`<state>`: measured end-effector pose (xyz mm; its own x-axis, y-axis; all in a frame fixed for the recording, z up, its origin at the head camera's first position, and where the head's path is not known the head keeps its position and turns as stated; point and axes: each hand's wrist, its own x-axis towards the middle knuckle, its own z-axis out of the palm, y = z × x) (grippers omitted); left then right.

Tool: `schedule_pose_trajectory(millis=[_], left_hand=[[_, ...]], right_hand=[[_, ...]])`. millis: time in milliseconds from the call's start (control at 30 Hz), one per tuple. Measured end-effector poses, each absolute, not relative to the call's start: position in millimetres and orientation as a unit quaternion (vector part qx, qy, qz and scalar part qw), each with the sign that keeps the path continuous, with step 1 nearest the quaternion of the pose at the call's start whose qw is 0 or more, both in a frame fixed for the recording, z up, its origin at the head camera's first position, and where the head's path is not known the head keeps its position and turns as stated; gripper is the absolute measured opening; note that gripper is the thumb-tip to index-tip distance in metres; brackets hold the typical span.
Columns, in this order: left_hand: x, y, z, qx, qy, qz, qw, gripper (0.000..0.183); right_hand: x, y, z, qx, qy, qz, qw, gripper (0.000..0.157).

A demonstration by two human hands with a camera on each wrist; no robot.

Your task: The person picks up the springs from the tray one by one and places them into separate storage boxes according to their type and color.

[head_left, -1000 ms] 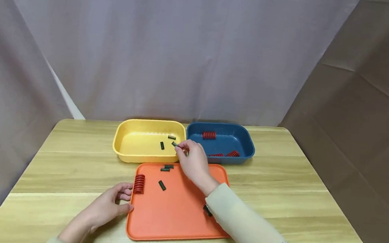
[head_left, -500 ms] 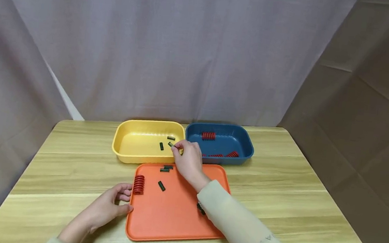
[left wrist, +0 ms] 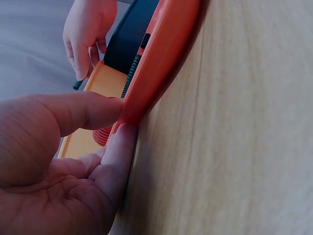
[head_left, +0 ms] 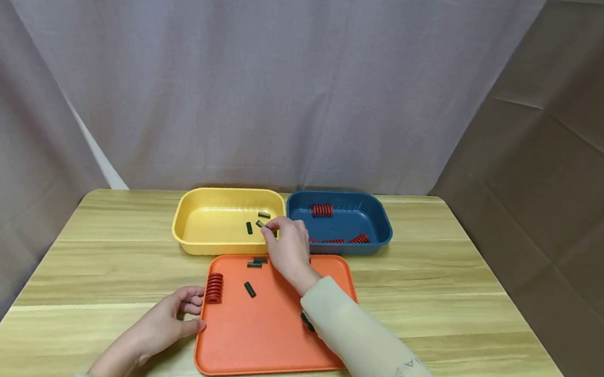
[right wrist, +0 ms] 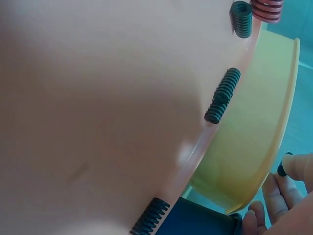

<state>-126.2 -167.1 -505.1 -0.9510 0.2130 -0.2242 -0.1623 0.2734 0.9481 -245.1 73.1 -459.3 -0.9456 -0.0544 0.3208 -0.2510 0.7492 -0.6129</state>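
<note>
Your right grip (head_left: 288, 245) is sitting slightly further toward nine o'clock than a second ago, bringing the green spring (head_left: 260, 224) deeper over the yellow bin (head_left: 220, 247). Behind the work, a grey curtain (head_left: 226, 72) is hanging at twelve o'clock, and the wood-grained bench (head_left: 93, 253) is carrying everything before you. Your orange tray (head_left: 249, 341) is lying on it, with your right sleeve (head_left: 369, 340) crossing from five o'clock. The yellow bin is standing at the tray's eleven o'clock and the blue bin (head_left: 347, 249) at its one o'clock, side by side. Your left grip (head_left: 163, 324) is holding the tray's rim around nine o'clock, thumb and fingers meeting that edge, while your right grip is pinching the green spring between thumb and fingertips.

Red springs (head_left: 322, 210) are lying in the blue bin, one toward eleven o'clock and others along the six o'clock wall; a lone red coil (head_left: 214, 288) is resting on the tray just beside your left fingers. Two loose springs (head_left: 249, 228) are lying in the yellow bin toward three o'clock. On your tray, a dark pair (head_left: 256, 262) is touching near eleven o'clock, and a single dark coil (head_left: 250, 290) is slanting at ten.
</note>
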Motion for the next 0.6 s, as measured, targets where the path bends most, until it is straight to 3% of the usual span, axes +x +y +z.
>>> schedule_pose_trajectory(millis=[600], left_hand=[[-125.5,-167.7,-505.9,0.022,0.781,0.604,0.157,0.063]], right_hand=[[-261.6,47.9,-451.8,0.080,-0.931,0.327,0.144,0.012]])
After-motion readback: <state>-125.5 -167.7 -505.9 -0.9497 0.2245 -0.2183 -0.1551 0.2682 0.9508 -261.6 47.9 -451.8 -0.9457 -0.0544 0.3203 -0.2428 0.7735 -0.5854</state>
